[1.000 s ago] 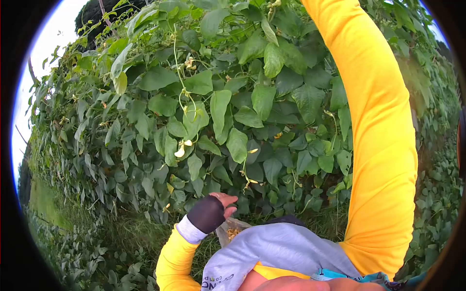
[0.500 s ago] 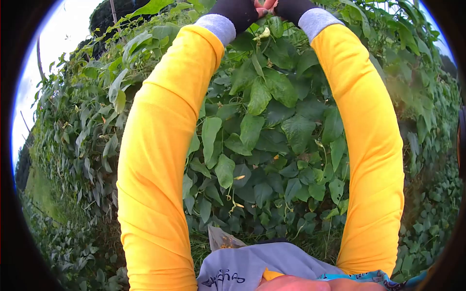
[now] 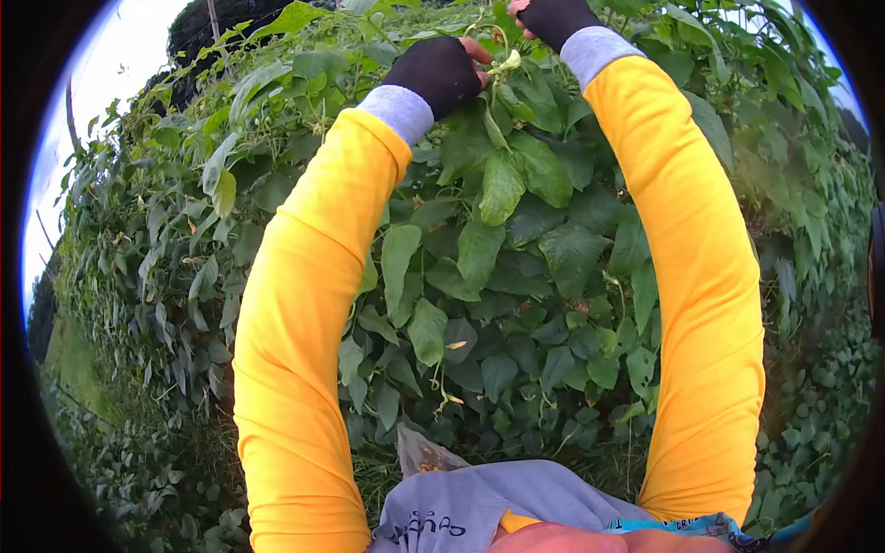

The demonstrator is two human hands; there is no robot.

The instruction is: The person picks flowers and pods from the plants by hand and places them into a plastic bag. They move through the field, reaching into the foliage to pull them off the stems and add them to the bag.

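My left hand (image 3: 441,76), in a black fingerless glove, is beside a pale flower or bud (image 3: 507,63) on the climbing vine. Its bare thumb and finger show slightly apart, with nothing visible between them. Up and to the right is my right hand (image 3: 556,20), also gloved in black, close to the top edge of the view. Its fingers are curled in, and whatever they may hold is hidden. A thin curved stem (image 3: 489,29) rises between the two hands. Broad green leaves (image 3: 502,184) hang below them.
Dense vines (image 3: 166,249) form a leafy wall across the front and both sides. Thin poles (image 3: 215,23) stand at the upper left. Near my waist, a translucent bag (image 3: 426,453) sits by the grey cloth (image 3: 498,493). Small yellowish flowers (image 3: 454,346) dot the lower foliage.
My hands were together at the top edge and are now apart. The left has come down and slightly left; the right has shifted a little to the side. The pale flower has moved slightly.
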